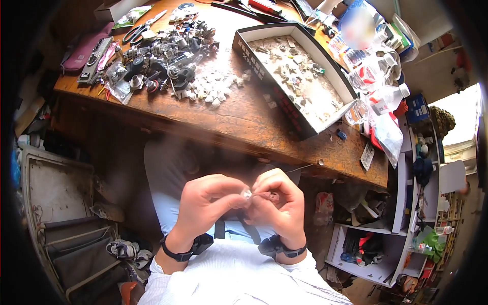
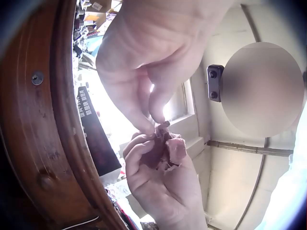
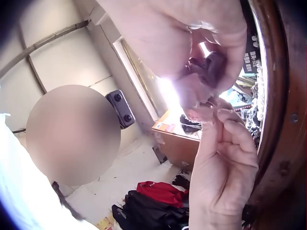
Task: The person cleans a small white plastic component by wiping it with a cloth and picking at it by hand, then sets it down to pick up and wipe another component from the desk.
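Note:
In the head view, both hands meet above the lap, in front of the table. My left hand [image 1: 206,201] pinches a small shiny whitish piece [image 1: 247,194] between thumb and fingertips. Curled fingers of my right hand [image 1: 280,203] hold a crumpled-looking reddish-brown item [image 1: 274,197]; I cannot tell its kind. From the left wrist, a pinkish blocky part [image 2: 176,151] of it shows in the right palm, with the left fingertips right at its upper end. Its darker folded part [image 3: 211,67] shows between the right fingers in the right wrist view.
On the wooden table [image 1: 218,119] lie a heap of dark metal and plastic parts [image 1: 173,61], a pile of small white pieces [image 1: 213,86] and scissors [image 1: 145,28]. An open black-sided box [image 1: 264,76] holds more small pieces. Plastic bottles [image 1: 386,96] stand at the right.

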Motion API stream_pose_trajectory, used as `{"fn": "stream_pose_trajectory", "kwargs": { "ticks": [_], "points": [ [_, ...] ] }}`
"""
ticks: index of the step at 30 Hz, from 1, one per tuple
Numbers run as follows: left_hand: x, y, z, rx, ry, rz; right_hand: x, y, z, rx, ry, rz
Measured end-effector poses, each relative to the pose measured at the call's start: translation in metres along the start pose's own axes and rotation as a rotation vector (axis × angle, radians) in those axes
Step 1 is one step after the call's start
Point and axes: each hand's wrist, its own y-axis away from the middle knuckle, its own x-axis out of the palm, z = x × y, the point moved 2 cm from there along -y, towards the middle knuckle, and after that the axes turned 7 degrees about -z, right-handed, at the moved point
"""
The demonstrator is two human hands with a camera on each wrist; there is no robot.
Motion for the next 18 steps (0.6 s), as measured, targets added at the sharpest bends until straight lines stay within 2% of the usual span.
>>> {"fn": "stream_pose_trajectory", "kwargs": {
  "ticks": [1, 3, 4, 5, 7, 9, 10, 14, 18],
  "points": [
    [-0.001, -0.001, -0.001, 0.000, 0.000, 0.000, 0.000, 0.000, -0.001, 0.000, 0.000, 0.000],
    [-0.002, -0.004, -0.009, 0.150, -0.277, 0.070, 0.002, 0.000, -0.004, 0.124, -0.081, -0.034],
    [-0.002, -0.005, -0.012, 0.179, -0.256, 0.119, 0.003, 0.000, -0.010, 0.099, -0.047, -0.106],
    [0.000, -0.003, -0.009, 0.187, -0.226, 0.169, 0.007, 0.000, -0.012, 0.187, -0.102, -0.233],
    [0.006, 0.000, -0.011, 0.111, -0.167, 0.171, 0.002, -0.002, -0.014, 0.173, -0.150, -0.253],
    [0.006, 0.001, 0.000, -0.222, 0.227, 0.070, 0.001, -0.002, -0.010, 0.144, -0.148, -0.237],
    [0.003, 0.000, 0.002, -0.206, 0.229, 0.136, -0.001, -0.002, -0.008, 0.113, -0.141, -0.228],
    [0.002, -0.001, 0.000, -0.196, 0.242, 0.125, -0.006, 0.000, -0.007, 0.099, -0.100, -0.221],
    [0.002, -0.002, 0.004, -0.164, 0.231, 0.107, -0.008, -0.001, -0.005, -0.057, 0.121, -0.195]
  ]
}}
